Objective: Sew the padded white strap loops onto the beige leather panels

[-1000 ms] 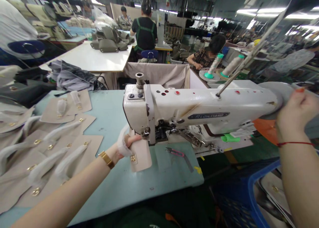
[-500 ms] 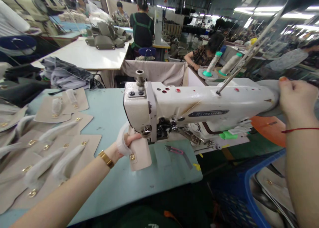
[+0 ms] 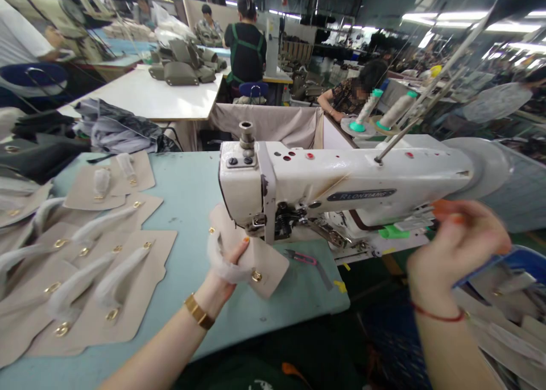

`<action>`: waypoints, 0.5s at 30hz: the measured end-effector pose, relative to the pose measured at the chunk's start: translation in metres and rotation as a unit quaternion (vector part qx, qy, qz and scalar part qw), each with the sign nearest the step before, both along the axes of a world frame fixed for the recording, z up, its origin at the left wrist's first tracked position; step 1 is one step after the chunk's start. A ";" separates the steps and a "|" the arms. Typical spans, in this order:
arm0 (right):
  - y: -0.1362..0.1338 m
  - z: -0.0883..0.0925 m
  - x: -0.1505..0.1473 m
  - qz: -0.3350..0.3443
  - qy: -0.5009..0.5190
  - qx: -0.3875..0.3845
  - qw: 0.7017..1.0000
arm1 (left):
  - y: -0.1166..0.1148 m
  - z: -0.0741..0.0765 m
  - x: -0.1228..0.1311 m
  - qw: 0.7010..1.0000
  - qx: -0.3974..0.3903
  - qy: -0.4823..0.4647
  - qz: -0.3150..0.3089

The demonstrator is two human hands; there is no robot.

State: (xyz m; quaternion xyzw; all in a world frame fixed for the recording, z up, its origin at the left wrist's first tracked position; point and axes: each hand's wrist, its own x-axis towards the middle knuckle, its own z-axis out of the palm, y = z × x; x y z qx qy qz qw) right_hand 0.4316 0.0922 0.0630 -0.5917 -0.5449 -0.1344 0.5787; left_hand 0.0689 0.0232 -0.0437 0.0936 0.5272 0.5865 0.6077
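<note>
At the lower right, a blue crate (image 3: 529,254) holds more beige pieces. Over its near side is the right hand (image 3: 450,253), blurred, a red cord at the wrist; half a second ago it was on the handwheel (image 3: 490,165), and now it is below and apart from it. Its fingers look loosely bent, but I cannot tell whether they hold anything.

Nearer the middle, the left hand (image 3: 222,286) passes through the wrapped handle (image 3: 239,273) of a beige panel (image 3: 269,265), gripping the panel with the thumb flat on its upper face. The panel lies in front of the sewing machine's head, above the pale blue tabletop (image 3: 187,191). It has swung from nearly straight to aslant, and more of it shows. With the wheel let go, I judge the piece is loose enough to be turned; the machine (image 3: 315,174) hides whether an edge is under the foot.

Snips (image 3: 303,257) lie just beside the panel, to its right. Finished-looking panels (image 3: 143,299) overlap at the left. Beyond the machine stand thread cones (image 3: 367,108); farther off, a person in green straps (image 3: 246,49) faces away.
</note>
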 end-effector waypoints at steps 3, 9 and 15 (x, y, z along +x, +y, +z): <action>-0.047 -0.034 -0.098 0.351 0.021 -0.292 0.889 | -0.005 -0.007 0.016 0.999 0.019 -0.001 0.047; -0.037 -0.074 -0.190 0.415 0.009 -0.412 0.811 | -0.005 -0.008 0.021 0.999 0.047 0.002 0.025; -0.027 -0.071 -0.199 0.440 -0.019 -0.421 0.793 | -0.003 -0.006 0.019 0.998 0.060 -0.011 0.012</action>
